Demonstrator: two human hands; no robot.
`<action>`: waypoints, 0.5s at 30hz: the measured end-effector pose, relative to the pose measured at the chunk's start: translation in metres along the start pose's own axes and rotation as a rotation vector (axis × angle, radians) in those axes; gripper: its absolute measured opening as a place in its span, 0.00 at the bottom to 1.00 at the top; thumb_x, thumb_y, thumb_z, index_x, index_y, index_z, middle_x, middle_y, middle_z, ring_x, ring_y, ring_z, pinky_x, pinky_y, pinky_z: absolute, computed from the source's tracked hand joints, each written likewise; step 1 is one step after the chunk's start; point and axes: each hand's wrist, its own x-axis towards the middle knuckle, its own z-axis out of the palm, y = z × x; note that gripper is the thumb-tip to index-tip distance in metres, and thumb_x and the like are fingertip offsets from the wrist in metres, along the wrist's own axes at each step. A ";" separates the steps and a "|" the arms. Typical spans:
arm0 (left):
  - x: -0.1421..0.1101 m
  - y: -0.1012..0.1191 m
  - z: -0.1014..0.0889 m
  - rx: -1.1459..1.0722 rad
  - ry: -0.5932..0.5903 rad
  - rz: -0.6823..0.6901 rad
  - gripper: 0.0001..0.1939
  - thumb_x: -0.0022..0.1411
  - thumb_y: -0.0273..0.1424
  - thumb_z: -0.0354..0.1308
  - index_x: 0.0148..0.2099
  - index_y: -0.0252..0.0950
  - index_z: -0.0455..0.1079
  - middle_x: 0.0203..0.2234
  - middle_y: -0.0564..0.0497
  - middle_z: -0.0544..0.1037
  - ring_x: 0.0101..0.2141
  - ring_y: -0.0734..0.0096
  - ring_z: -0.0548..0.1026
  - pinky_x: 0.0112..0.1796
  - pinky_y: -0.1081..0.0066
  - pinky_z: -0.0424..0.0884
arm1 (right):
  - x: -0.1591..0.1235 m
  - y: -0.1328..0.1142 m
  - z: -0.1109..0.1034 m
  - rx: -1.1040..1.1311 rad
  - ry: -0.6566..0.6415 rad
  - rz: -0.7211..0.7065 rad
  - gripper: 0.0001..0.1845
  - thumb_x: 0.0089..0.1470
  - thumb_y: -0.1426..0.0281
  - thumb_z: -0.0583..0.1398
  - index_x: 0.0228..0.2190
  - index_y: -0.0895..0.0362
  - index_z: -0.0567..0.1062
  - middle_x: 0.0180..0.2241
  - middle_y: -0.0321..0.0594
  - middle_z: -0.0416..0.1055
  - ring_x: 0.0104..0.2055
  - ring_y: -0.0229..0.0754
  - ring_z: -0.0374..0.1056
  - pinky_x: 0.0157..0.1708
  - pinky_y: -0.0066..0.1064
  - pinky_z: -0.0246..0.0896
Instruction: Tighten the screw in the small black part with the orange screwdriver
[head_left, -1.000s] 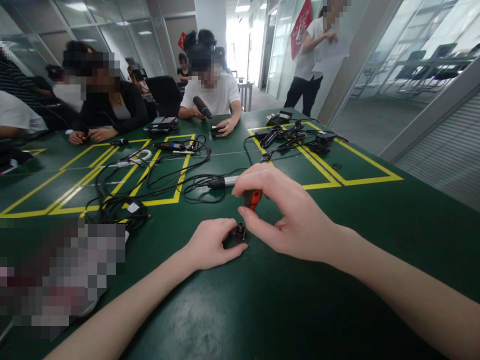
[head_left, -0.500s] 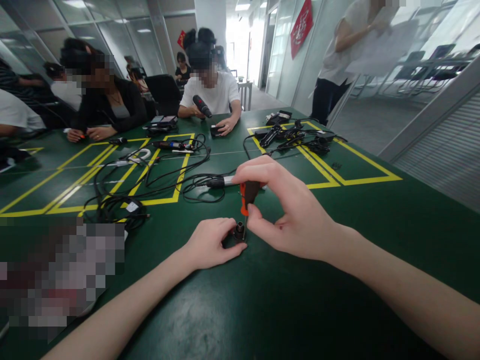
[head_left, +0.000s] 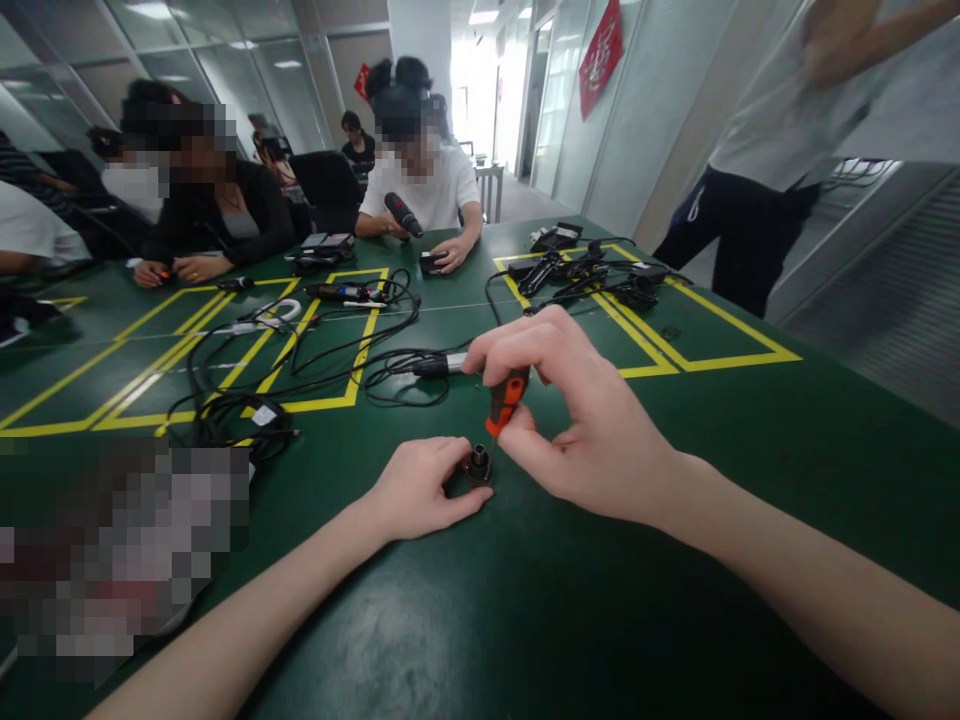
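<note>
Between the thumb and fingers of my left hand [head_left: 424, 488] is a small black part with a round metal stub on top [head_left: 478, 464], held down on the green table [head_left: 600, 600]. My right hand [head_left: 574, 415] pinches the short orange and dark grey handle of a screwdriver [head_left: 507, 400]. Its thin shaft points down, slightly tilted, and the tip meets the right side of the black part. Exactly what the tip sits in is too small to make out.
Coiled black cables [head_left: 247, 425] lie at the left, near a blurred-out item [head_left: 150, 550]. A silver and black tool [head_left: 442, 365] lies beyond my hands. More black cables [head_left: 585, 270] rest at the back right. Across the table a person [head_left: 424, 190] holds an electric screwdriver [head_left: 403, 215].
The screwdriver handle has turned within my right fingers, and its shaft now shows reaching the black part. My left hand has stayed put. A standing person has come closer on the right.
</note>
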 end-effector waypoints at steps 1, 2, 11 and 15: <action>0.000 0.000 0.000 -0.003 -0.007 0.000 0.10 0.65 0.39 0.61 0.37 0.38 0.70 0.27 0.54 0.74 0.28 0.69 0.72 0.30 0.71 0.62 | 0.000 0.000 0.001 0.001 0.005 0.002 0.23 0.41 0.87 0.54 0.37 0.53 0.66 0.38 0.40 0.74 0.43 0.47 0.67 0.38 0.37 0.64; 0.000 0.000 0.000 -0.002 -0.013 -0.001 0.10 0.65 0.39 0.61 0.38 0.37 0.70 0.27 0.54 0.74 0.28 0.69 0.72 0.30 0.71 0.62 | 0.000 0.001 0.001 0.001 0.011 -0.002 0.23 0.41 0.87 0.53 0.37 0.53 0.66 0.38 0.40 0.73 0.43 0.47 0.67 0.38 0.37 0.64; 0.000 0.001 0.000 -0.021 -0.006 -0.017 0.11 0.64 0.39 0.60 0.33 0.38 0.66 0.25 0.55 0.72 0.26 0.69 0.71 0.29 0.71 0.61 | 0.000 0.000 -0.001 0.033 0.025 -0.068 0.16 0.50 0.81 0.57 0.40 0.54 0.69 0.44 0.45 0.72 0.47 0.48 0.69 0.44 0.42 0.68; 0.001 0.000 0.002 -0.007 0.008 -0.003 0.12 0.65 0.40 0.60 0.34 0.38 0.67 0.24 0.55 0.71 0.25 0.70 0.69 0.28 0.71 0.59 | 0.001 -0.002 0.001 0.024 0.063 -0.087 0.09 0.60 0.80 0.58 0.37 0.53 0.71 0.39 0.42 0.75 0.43 0.46 0.71 0.43 0.41 0.68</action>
